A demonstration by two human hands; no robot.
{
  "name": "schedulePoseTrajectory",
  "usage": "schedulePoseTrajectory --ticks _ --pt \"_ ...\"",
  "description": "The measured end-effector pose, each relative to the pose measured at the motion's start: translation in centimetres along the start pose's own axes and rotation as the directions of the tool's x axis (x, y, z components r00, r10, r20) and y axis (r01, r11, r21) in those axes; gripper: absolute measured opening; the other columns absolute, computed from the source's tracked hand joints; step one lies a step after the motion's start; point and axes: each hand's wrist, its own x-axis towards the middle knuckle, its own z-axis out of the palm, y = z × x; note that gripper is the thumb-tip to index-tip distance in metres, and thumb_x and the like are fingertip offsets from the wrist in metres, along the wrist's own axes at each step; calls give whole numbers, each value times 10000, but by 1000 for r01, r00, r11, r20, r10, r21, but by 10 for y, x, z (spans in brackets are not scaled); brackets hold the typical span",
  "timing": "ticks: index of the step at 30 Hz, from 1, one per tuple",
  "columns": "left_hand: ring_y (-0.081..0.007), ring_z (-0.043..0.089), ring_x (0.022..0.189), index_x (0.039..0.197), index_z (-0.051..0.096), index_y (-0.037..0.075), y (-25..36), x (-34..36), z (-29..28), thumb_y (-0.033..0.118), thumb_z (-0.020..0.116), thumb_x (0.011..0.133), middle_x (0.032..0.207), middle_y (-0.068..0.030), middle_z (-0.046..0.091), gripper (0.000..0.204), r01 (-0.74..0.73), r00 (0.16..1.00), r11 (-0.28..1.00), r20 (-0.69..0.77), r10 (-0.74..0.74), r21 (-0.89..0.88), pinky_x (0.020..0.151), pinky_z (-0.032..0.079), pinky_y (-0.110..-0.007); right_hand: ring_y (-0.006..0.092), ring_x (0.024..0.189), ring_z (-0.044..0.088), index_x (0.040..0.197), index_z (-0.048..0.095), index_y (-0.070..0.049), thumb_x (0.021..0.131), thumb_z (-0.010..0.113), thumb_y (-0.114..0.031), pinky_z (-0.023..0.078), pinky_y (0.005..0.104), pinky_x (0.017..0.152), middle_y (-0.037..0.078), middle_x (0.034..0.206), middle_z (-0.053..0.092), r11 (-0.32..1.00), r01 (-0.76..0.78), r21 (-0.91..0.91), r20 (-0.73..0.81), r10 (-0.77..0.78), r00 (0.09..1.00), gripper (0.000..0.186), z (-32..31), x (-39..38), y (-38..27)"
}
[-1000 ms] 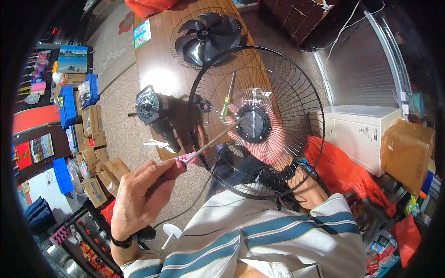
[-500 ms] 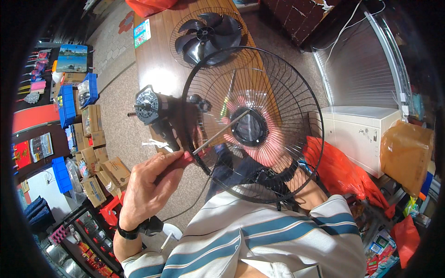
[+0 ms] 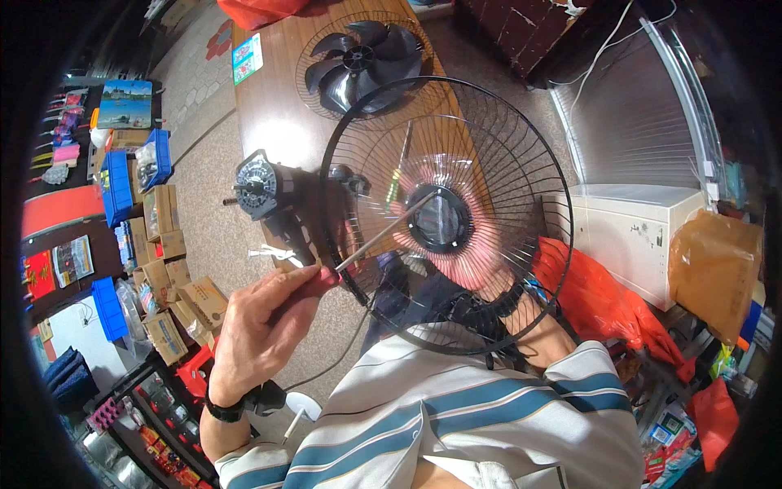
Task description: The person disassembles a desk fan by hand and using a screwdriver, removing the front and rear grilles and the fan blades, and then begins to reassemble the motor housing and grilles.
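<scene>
Now left fingers (image 3: 275,287) grip the screwdriver (image 3: 375,242) farther right; right hand (image 3: 474,267) behind the guard (image 3: 444,223), grip unclear.

The left hand (image 3: 265,328) points a screwdriver (image 3: 384,235) at the middle of a black fan cage (image 3: 440,222). The right hand (image 3: 474,262) is under it. A motor (image 3: 261,187) sits ahead of the left hand.

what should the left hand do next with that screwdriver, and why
Probably press the screwdriver lightly: the left hand has its tip over the upper edge of the black centre disc, though contact is unclear, and the right hand behind the fan guard seems placed to back it.
</scene>
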Motion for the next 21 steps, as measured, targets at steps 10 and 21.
schedulePoseTrajectory --ticks 10,21 --pt "-226 702 782 1341 712 -74 0 7 -1 65 699 971 921 -176 720 396 -9 999 1000 34 9 22 739 546 -347 433 1533 454 1682 365 -75 1143 523 -434 502 669 1172 166 1725 396 999 -14 38 -29 15 999 667 -5 1 -3" --pt "-81 579 598 1255 723 -93 -2 17 -33 305 671 1071 804 -59 681 441 518 855 715 264 -446 -469 504 433 -233 419 1554 441 1692 356 -90 1169 472 -315 433 621 1251 202 1753 332 972 7 -234 -144 -42 989 581 -21 -3 -12"
